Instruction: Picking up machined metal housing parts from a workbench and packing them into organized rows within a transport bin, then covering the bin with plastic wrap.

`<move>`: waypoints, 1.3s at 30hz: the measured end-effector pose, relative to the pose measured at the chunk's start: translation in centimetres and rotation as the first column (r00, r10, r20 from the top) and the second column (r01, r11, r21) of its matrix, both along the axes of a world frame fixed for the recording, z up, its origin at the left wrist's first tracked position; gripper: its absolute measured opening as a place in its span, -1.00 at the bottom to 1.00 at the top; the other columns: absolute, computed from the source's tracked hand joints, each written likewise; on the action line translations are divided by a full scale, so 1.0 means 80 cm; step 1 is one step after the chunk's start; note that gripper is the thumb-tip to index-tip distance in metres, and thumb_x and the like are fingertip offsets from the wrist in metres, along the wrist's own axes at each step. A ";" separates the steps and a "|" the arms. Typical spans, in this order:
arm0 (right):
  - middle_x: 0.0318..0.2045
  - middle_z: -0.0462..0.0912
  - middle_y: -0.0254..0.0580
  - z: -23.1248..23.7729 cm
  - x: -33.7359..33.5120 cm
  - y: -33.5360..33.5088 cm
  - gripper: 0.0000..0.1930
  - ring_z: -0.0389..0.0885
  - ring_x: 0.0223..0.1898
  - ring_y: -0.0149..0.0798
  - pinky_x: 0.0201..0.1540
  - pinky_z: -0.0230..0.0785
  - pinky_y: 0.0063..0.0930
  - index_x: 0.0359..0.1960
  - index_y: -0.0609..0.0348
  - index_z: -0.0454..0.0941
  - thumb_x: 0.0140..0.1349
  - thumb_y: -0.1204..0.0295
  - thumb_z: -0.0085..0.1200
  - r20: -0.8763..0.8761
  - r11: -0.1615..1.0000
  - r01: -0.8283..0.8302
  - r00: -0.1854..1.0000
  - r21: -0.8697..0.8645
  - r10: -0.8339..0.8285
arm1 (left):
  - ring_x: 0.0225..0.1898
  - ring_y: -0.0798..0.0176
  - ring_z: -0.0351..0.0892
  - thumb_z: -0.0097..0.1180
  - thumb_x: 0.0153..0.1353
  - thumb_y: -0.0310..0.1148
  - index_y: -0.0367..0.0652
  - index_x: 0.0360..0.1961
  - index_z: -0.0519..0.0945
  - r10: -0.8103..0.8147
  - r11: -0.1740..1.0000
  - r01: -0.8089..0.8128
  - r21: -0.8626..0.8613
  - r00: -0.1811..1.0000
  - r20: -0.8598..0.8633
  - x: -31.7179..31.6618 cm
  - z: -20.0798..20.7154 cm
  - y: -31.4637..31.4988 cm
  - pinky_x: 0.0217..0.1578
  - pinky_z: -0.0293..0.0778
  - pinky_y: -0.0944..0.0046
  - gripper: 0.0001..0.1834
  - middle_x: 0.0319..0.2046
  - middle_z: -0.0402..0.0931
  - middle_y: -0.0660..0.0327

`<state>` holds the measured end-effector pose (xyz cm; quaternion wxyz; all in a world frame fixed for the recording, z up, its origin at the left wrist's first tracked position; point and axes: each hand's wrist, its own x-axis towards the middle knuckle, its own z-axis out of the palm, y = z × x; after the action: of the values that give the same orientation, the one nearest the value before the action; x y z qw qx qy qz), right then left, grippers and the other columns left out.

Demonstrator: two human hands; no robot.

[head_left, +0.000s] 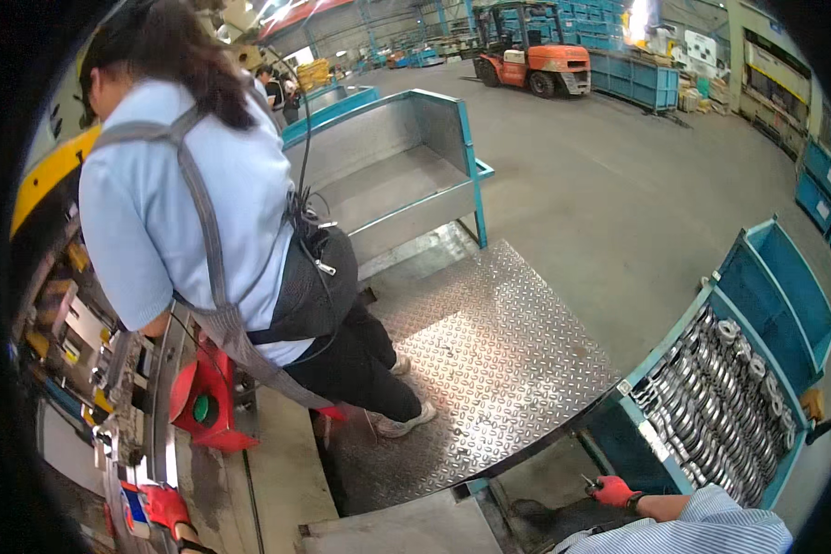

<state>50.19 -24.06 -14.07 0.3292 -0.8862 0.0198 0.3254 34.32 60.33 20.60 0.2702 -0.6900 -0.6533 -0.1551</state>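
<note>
At the lower left, my left hand [164,508] wears a red glove. Its fingers close against a blue-and-white object [135,510] at the machine's edge; its kind is not clear. My right hand [611,491], also in a red glove, reaches in from the lower right under a striped sleeve. Its fingers are wrapped round a small dark tool [588,481], of which only a thin tip shows. Beyond that hand, a blue metal bin [660,443] holds rows of shiny curved metal parts [725,397].
A person [194,185] in a light blue shirt and grey harness stands at the machine [102,369]. A red box [214,402] sits on the ledge. Beyond the tread-plate platform [489,369] stand a large metal bin [397,175] and an orange forklift [540,69].
</note>
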 end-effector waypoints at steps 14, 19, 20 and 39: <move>-0.29 0.65 0.01 -0.104 0.044 0.006 -0.72 0.57 -0.21 -0.26 -0.14 0.38 -0.39 -0.18 0.38 0.53 0.13 0.43 0.12 0.189 0.881 -0.458 0.881 0.114 0.434 | -0.39 0.41 0.53 0.11 0.20 -0.12 -0.27 -0.11 0.58 -0.201 0.597 0.785 0.163 -0.050 0.978 -0.146 0.044 -0.377 -0.38 0.43 0.37 -0.59 -0.35 0.58 0.24; -0.33 0.64 -0.09 -0.114 0.071 0.029 -0.79 0.51 -0.29 -0.39 -0.18 0.36 -0.44 -0.20 0.38 0.53 0.16 0.53 0.05 0.027 0.801 -0.549 0.828 0.237 0.560 | -0.23 0.36 0.56 0.08 0.24 -0.23 -0.27 -0.10 0.57 0.349 0.724 0.682 0.099 -0.486 0.801 -0.180 -0.042 -0.561 -0.17 0.48 0.35 -0.66 -0.23 0.58 0.25; -0.36 0.63 -0.14 -0.130 0.080 0.027 -0.80 0.50 -0.32 -0.39 -0.20 0.36 -0.45 -0.21 0.38 0.52 0.15 0.52 0.06 0.058 0.751 -0.591 0.795 0.294 0.603 | -0.23 0.36 0.56 0.10 0.23 -0.26 -0.27 -0.10 0.57 0.425 0.751 0.656 0.069 -0.562 0.709 -0.178 -0.064 -0.596 -0.17 0.48 0.36 -0.68 -0.23 0.58 0.25; -0.34 0.65 0.04 -0.111 0.004 -0.005 -0.69 0.64 -0.28 -0.22 -0.20 0.40 -0.39 -0.13 0.27 0.53 0.08 0.41 0.15 0.193 0.633 -0.772 0.631 0.060 0.752 | -0.04 0.32 0.50 0.02 0.24 -0.46 -0.30 0.13 0.38 0.508 0.832 0.554 0.034 -0.785 0.355 -0.216 -0.356 -0.785 0.01 0.43 0.32 -0.58 -0.02 0.49 0.18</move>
<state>50.49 -24.50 -22.94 0.2207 -0.8082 -0.4039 0.3674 17.06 -2.43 -7.86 -0.7751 -0.0902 -0.3610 -0.5106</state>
